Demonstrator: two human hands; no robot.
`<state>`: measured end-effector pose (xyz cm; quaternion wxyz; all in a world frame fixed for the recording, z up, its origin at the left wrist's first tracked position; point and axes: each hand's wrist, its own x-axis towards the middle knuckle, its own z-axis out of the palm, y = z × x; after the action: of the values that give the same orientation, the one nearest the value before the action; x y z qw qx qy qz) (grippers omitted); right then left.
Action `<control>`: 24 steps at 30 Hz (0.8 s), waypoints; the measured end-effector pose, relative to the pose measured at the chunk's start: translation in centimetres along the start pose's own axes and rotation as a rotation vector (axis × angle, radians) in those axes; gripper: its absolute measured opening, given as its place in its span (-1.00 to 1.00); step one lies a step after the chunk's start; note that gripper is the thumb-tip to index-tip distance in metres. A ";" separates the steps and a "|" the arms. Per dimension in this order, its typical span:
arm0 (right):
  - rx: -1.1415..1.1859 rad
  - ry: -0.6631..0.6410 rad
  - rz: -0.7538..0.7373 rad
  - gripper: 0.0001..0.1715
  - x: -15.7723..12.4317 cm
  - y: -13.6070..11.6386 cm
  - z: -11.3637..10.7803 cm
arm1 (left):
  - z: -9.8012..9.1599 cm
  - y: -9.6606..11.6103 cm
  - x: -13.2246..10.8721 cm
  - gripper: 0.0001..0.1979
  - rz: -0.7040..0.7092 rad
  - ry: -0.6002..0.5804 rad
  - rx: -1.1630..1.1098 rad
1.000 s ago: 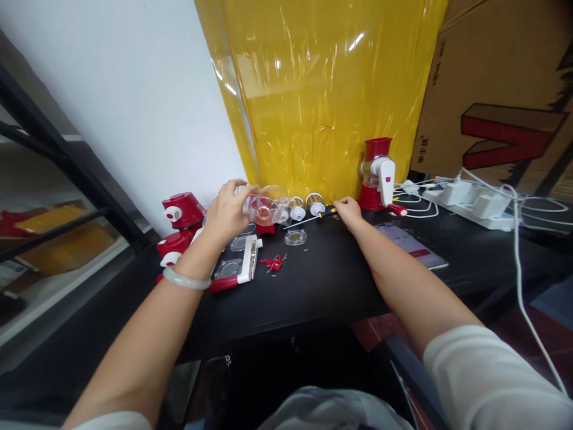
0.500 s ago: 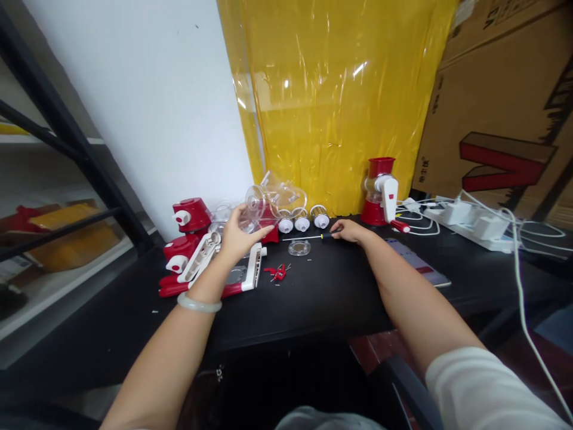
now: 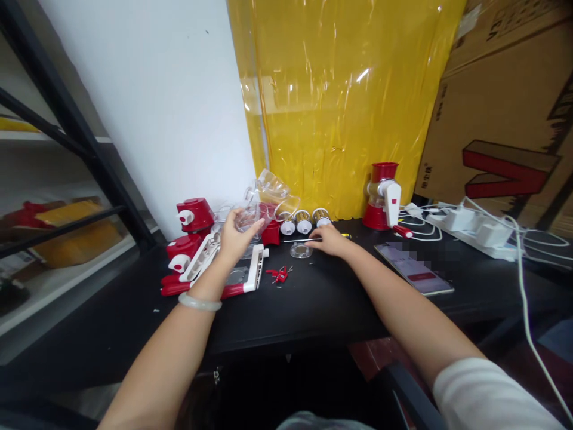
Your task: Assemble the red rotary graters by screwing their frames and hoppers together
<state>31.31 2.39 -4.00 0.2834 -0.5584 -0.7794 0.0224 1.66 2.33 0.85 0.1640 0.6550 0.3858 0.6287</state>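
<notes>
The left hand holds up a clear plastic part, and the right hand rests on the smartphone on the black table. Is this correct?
Not the smartphone: in the head view the right hand rests at the thin screwdriver; the left hand does hold the clear plastic part.

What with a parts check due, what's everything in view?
clear housing: 1, transparent, held up, back left
cutter drums: 3, metal with white ends, row at the back
clear disc: 1, transparent, lying before the drums
screwdriver: 1, metal shaft, behind the clear disc
assembled grinder: 1, red and white, upright, back
loose grinder parts: several, red and white, left
small red pieces: few, middle
phone: 1, screen lit, right
power strip: 1, white, with cables, far right
yellow film: 1, against the wall
cardboard box: 1, brown, back right
shelf rack: 1, black, left
table: 1, black, foreground
bracelet: 1, pale, left wrist
left hand: grips the clear housing
right hand: rests on the screwdriver
</notes>
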 end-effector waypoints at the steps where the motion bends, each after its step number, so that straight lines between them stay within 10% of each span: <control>1: 0.004 -0.045 -0.049 -0.70 0.0 -0.5 0.4 | -0.1 0.0 -0.1 -0.41 0.012 0.013 0.060; 15: 0.274 -0.256 0.013 -0.81 -0.8 -2.4 1.7 | 0.0 0.9 -0.9 -0.32 0.078 0.019 0.316; 24: 0.125 0.605 -0.143 -0.39 -1.5 -4.3 -0.8 | -0.6 1.9 -1.4 -0.25 0.375 -0.054 0.531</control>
<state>28.34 -0.77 -2.51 0.5368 -0.4650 -0.6942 -0.1168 1.78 -0.06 1.30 -0.1211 0.7511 0.4045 0.5075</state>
